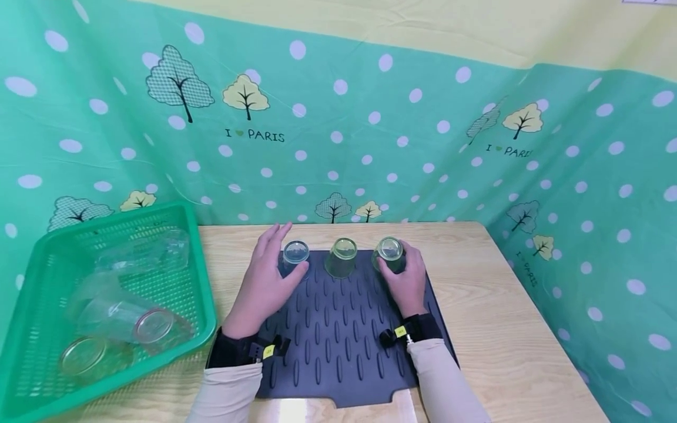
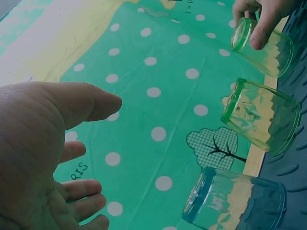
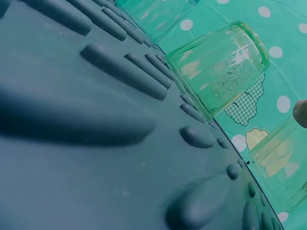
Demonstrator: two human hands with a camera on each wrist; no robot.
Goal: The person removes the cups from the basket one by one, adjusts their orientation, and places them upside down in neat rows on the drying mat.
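Note:
Three glasses stand upside down along the far edge of a dark ridged mat (image 1: 338,329): a blue-tinted glass (image 1: 295,256) (image 2: 235,201), a middle green glass (image 1: 341,257) (image 2: 261,117) (image 3: 218,67) and a right green glass (image 1: 388,251) (image 2: 264,45). My left hand (image 1: 272,261) (image 2: 48,158) lies open just left of the blue-tinted glass, fingers straight and palm off it. My right hand (image 1: 403,269) has its fingers curled round the right green glass; its fingertips (image 2: 261,21) pinch that glass near the base.
A green plastic basket (image 1: 203,282) on the left of the wooden table (image 1: 486,305) holds several clear glasses (image 1: 132,320) lying on their sides. A green dotted cloth (image 1: 370,129) hangs behind and to the right.

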